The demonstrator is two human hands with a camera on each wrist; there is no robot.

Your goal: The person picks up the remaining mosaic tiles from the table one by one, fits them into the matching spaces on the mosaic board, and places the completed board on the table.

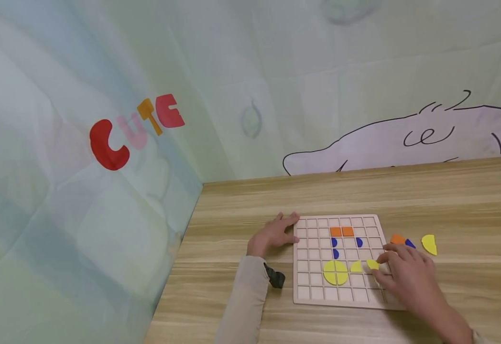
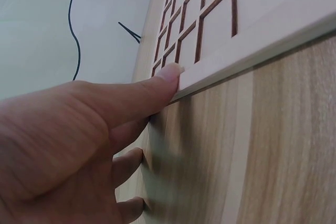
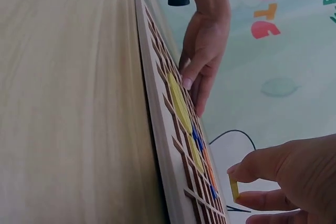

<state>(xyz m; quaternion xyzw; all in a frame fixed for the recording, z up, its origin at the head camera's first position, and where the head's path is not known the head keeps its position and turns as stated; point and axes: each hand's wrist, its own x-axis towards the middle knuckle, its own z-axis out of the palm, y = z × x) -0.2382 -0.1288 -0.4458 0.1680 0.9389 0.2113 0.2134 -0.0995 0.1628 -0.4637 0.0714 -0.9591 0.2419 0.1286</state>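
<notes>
A pale wooden grid board [image 1: 315, 291] lies on the table. My left hand [image 1: 275, 234] touches its left edge, thumb on the rim and the other fingers resting on the table in the left wrist view. Between thumb and fingertip, my right hand [image 1: 411, 274] pinches a yellow quarter-circle piece [image 3: 234, 186], held over the board's right part. Set in the grid are two orange squares [image 1: 342, 231], several blue half-circles [image 1: 359, 242], a yellow circle [image 1: 335, 272] made of quarter pieces, and a single yellow quarter [image 1: 356, 267] to its right.
Right of the board lie loose orange pieces [image 1: 397, 238], a blue piece [image 1: 410, 243] and yellow pieces [image 1: 429, 244]. Printed fabric walls [image 1: 250, 57] stand behind and left of the wooden table [image 1: 216, 210]. A black band [image 1: 275, 277] sits at the left wrist.
</notes>
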